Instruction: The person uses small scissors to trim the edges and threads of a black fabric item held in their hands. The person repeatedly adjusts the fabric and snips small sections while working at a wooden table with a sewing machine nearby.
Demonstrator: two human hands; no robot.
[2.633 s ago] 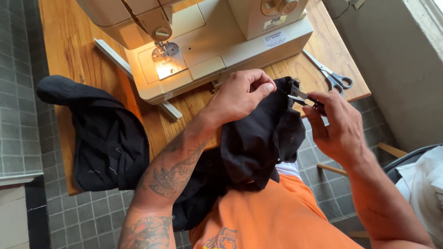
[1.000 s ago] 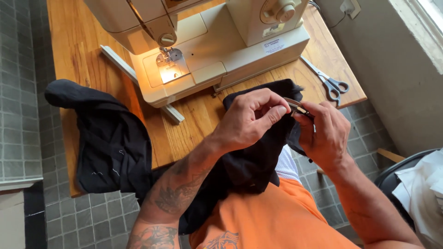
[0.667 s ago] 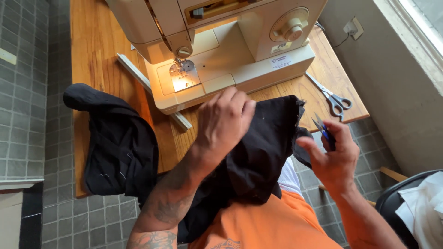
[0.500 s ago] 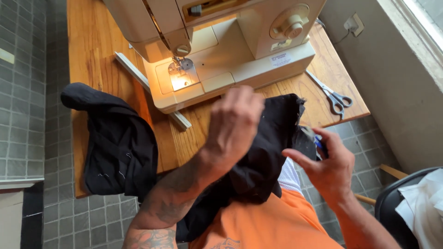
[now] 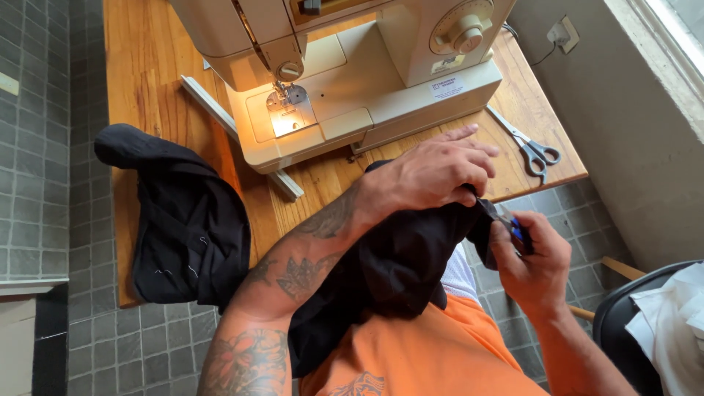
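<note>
Hands clenched: left on black fabric, right round blue-handled tool.

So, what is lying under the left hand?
Under the left hand is bunched black cloth, which it grips. The right hand holds a small blue-handled tool at the cloth's edge. The tool's tip and the left fingertips are covered.

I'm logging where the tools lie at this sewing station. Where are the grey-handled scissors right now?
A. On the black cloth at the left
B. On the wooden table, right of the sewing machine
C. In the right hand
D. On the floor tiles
B: the scissors lie flat on the wooden table, right of the sewing machine, untouched by either hand.
</note>
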